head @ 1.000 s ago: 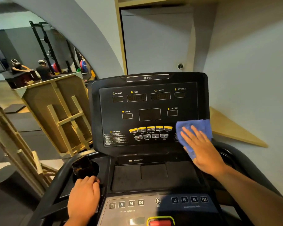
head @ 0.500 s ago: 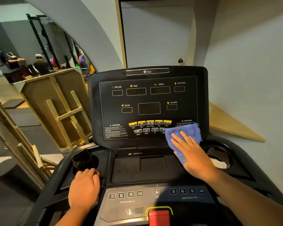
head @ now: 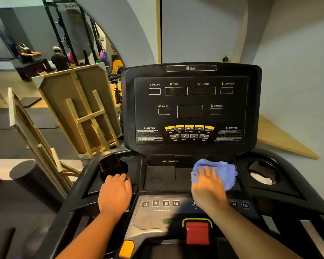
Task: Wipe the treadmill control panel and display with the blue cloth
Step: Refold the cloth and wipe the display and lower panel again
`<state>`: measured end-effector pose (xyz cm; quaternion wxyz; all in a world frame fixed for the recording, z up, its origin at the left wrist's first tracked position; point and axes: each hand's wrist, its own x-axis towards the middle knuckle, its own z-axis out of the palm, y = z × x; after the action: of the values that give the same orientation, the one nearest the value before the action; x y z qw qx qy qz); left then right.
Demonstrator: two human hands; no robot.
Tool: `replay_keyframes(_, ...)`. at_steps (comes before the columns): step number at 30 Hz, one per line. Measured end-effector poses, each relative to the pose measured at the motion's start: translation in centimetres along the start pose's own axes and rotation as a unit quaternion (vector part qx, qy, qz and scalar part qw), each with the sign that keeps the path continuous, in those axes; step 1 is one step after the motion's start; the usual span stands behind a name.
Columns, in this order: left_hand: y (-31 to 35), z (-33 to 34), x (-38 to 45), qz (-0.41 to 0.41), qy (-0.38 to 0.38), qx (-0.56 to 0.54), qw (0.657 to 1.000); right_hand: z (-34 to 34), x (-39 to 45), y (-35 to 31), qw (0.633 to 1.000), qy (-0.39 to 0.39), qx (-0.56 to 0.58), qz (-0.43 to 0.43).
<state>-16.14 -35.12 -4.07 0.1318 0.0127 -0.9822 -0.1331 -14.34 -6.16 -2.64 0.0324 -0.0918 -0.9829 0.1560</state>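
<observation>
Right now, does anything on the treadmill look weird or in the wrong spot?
Two small things. A dark phone stands tilted in the left cup holder, by the left hand. Something white and crumpled lies in the right cup holder; I can't tell what. Nothing looks spilled or broken.

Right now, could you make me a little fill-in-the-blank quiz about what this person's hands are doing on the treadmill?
1. The right hand presses a crumpled cloth whose colour is ____.
2. That cloth lies on the flat black tray ____ the upright black display panel.
3. The left hand rests beside the round cup holder that holds a dark ____.
4. The big stop button near the bottom edge is coloured ____.

Missing words: blue; below; phone; red
</observation>
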Motion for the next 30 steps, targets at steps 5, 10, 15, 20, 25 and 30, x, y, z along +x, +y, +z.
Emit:
replay_keyframes(5,-0.1,0.0,-0.1,0.001,-0.006,-0.002,1.0,1.0,-0.7,-8.3,0.994,-0.104,-0.019,0.007)
replay_keyframes(10,-0.1,0.0,0.0,0.003,-0.011,-0.002,1.0,1.4,-1.8,-10.6,0.999,-0.052,0.011,0.008)
replay_keyframes(15,0.0,0.2,0.0,0.0,-0.011,-0.002,1.0,2.5,-2.7,-12.1,0.978,-0.094,-0.006,-0.185)
replay_keyframes(20,-0.2,0.2,0.1,0.005,-0.014,-0.009,1.0,0.5,-2.2,-8.1,0.942,-0.161,0.0,-0.294)
replay_keyframes(25,-0.2,0.2,0.1,0.007,-0.017,0.003,1.0,-0.2,-2.6,-6.5,0.979,-0.088,-0.012,-0.183)
replay_keyframes(30,-0.2,0.2,0.1,0.005,-0.018,-0.008,1.0,2.7,-2.1,-11.1,0.964,-0.161,-0.065,-0.201)
